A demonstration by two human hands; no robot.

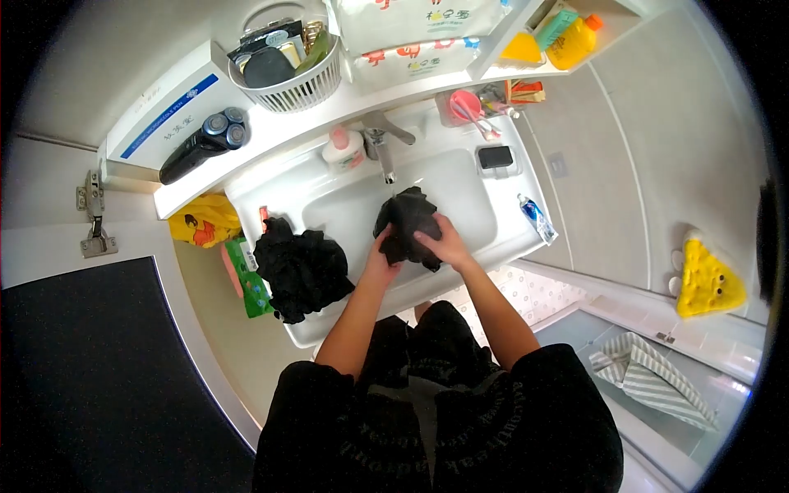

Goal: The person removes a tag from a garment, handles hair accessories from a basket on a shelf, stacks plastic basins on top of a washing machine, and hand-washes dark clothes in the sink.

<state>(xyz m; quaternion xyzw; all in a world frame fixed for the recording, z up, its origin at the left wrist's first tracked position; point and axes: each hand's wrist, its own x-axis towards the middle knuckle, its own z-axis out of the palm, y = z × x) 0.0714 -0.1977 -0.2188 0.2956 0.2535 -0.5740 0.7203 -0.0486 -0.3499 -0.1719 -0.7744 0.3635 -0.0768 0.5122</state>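
Both hands grip a bunched black cloth (407,215) over the basin of the white sink (481,185), just below the chrome faucet (380,148). My left hand (381,260) holds its lower left side, fingers partly hidden beneath the fabric. On the right side, my right hand (444,241) presses the cloth with the thumb on top. A second heap of black cloth (302,271) lies crumpled on the sink's left rim. Whether water is running from the faucet is hard to make out.
Around the sink stand a soap bottle (343,149), a black soap bar (495,157), a toothpaste tube (537,220) and a pink cup (465,105). The shelf above holds a shaver (204,145) and a basket (304,92). An open cabinet door (99,345) is at left.
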